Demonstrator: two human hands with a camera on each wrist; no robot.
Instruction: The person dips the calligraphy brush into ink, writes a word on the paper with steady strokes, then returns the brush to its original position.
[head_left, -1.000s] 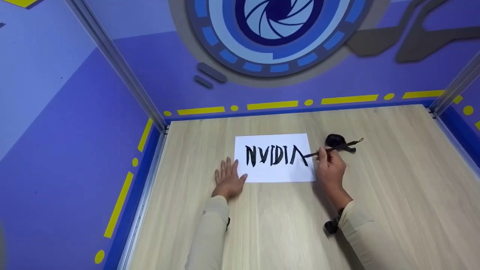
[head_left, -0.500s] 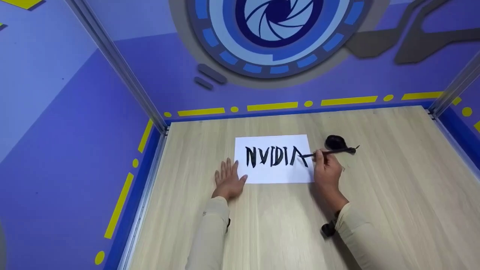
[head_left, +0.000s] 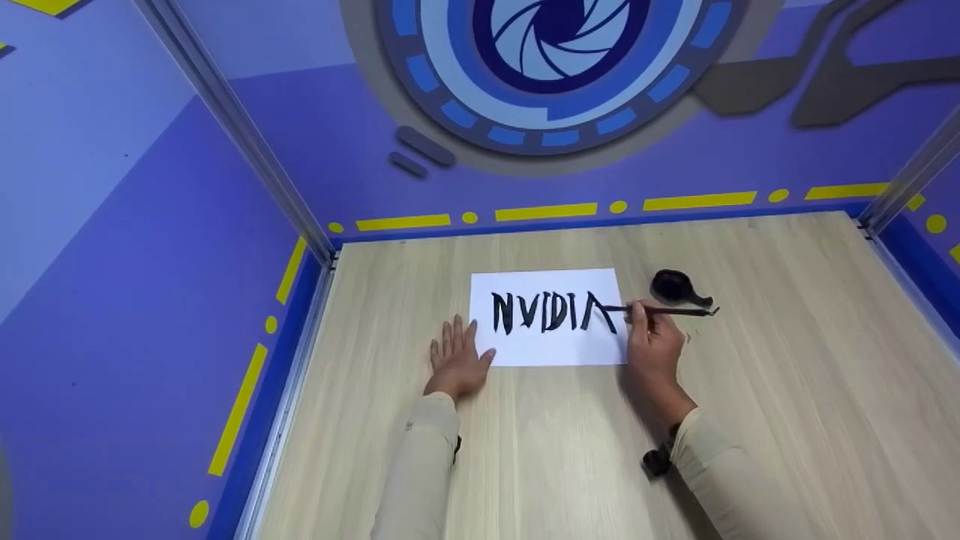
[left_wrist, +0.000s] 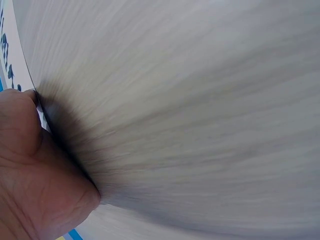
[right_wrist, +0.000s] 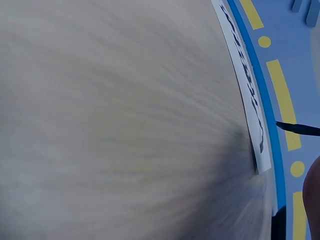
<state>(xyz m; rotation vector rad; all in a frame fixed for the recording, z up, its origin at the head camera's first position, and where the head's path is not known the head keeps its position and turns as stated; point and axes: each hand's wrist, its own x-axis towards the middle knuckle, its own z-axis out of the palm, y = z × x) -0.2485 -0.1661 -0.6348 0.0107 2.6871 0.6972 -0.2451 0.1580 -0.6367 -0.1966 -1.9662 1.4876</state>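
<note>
A white sheet of paper (head_left: pixel 547 352) lies on the wooden table, bearing the black painted letters "NVIDIA" (head_left: pixel 555 311). My left hand (head_left: pixel 459 360) rests flat with fingers spread at the sheet's left edge, its thumb on the lower left corner. Between thumb and fingers, my right hand (head_left: pixel 654 341) pinches a dark brush (head_left: pixel 675 310), held nearly level with its tip over the last letter. In the right wrist view the brush tip (right_wrist: pixel 290 127) stands apart from the paper (right_wrist: pixel 250 100). Part of the left thumb (left_wrist: pixel 20 120) shows on the paper's edge in the left wrist view.
A small black dish (head_left: pixel 671 286) with a narrow handle or spout stands right of the sheet, just beyond the brush. Blue printed walls (head_left: pixel 487 180) enclose the table (head_left: pixel 555 450) at the back and sides. A black wrist camera (head_left: pixel 657 461) hangs at the right cuff.
My right hand has shifted slightly left and down, bringing the brush tip left over the last letter. The brush's rear end has swung down, making it more level. The left hand stays put.
</note>
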